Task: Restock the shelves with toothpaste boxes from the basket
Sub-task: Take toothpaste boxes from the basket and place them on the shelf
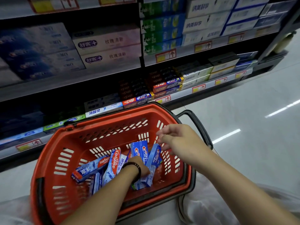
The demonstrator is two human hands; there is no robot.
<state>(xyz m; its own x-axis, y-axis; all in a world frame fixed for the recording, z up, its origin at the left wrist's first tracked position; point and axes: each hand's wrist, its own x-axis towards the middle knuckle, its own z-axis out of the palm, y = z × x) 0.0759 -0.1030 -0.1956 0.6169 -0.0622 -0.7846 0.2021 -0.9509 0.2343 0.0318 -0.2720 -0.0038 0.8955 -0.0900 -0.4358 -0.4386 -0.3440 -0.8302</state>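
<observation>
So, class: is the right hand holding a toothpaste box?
No, the right hand hovers open above the red basket, holding nothing.

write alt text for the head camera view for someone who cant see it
A person's left hand reaches into a red basket among Colgate and Crest toothpaste boxes, its fingers hidden, while the right hand hovers open over the basket's right side. Behind the basket stand store shelves stocked with toothpaste.

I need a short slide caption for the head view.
Left hand reaches among toothpaste boxes in a red basket; right hand hovers open above.
</observation>
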